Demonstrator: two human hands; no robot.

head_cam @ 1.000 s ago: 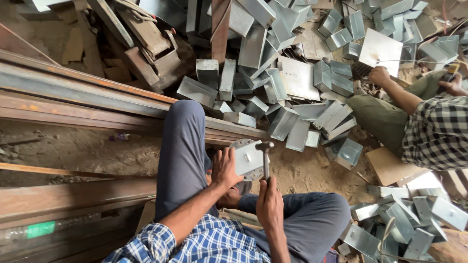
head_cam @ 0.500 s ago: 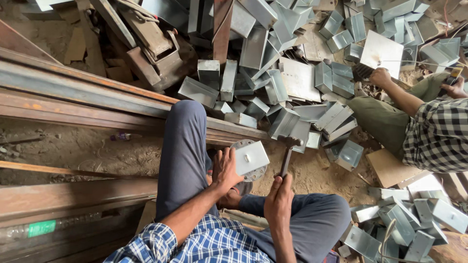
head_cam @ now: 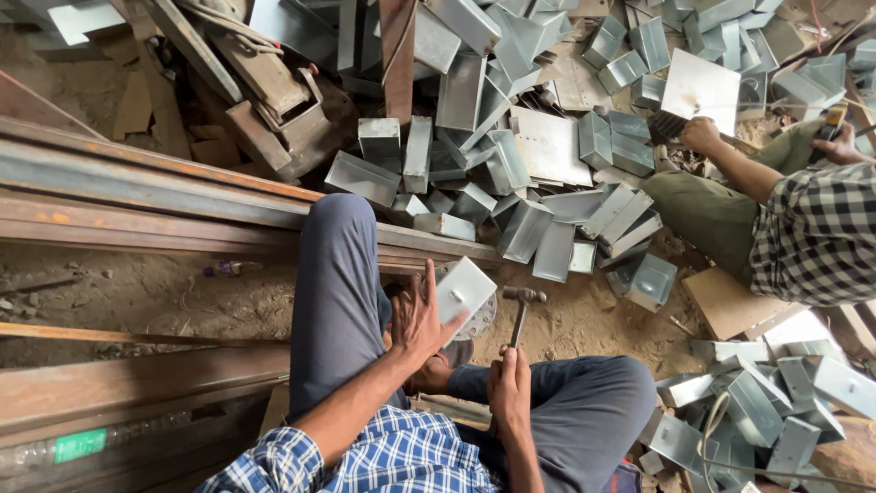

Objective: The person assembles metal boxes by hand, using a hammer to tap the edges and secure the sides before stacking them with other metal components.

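The metal box (head_cam: 464, 290) sits between your knees, tipped on edge over a round block (head_cam: 482, 319) on the dirt floor (head_cam: 164, 292); your left hand (head_cam: 418, 319) braces it from the side, palm against its wall and fingers spread rather than wrapped round it; your right hand (head_cam: 509, 382) is clenched on the handle of a hammer (head_cam: 520, 310), head raised just beside the box's right edge; to strike well, keep those left fingers low and behind the wall, clear of the rim that the head comes down on; hold the box firm against the block so it does not skid or ring away; let the head land flat and use short taps from the wrist, since thin sheet probably dents easily; grip nearer the end of the handle if you want more swing; a heap of like boxes (head_cam: 511, 183) lies beyond your knees, rusty steel beams (head_cam: 137, 192) run along your left, and another person's hand (head_cam: 701, 135) works at a flat sheet (head_cam: 701, 89) off to your right, well apart from your own swing
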